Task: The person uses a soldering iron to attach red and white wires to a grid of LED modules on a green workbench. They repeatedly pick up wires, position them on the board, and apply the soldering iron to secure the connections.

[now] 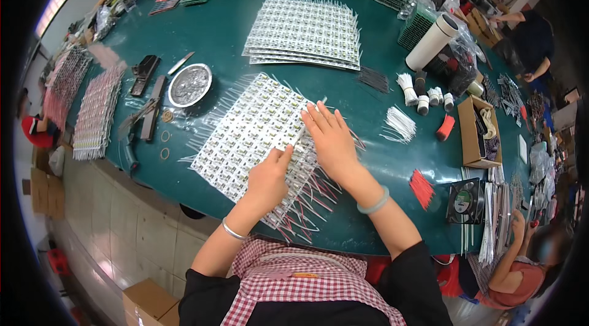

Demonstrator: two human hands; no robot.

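Note:
A white circuit board panel (245,123) lies turned at an angle on the green table in front of me. Rows of small parts cover it, and white and red wires stick out along its edges. My left hand (268,182) rests on its lower right part, thumb and forefinger close together and the other fingers curled under. Whatever that pinch holds is too small to make out. My right hand (331,142) lies palm down along the panel's right edge, fingers stretched out. Between the hands runs a narrow pale strip. Red and white wires (310,200) fan out below my right hand.
Beyond the panel is a stack of similar panels (304,31). A metal bowl (190,85) and a soldering iron (130,153) are on the left. To the right are white wires (400,124), red wires (421,189), a thermos (432,42), a carton (469,135) and a fan (465,201). Other people sit around.

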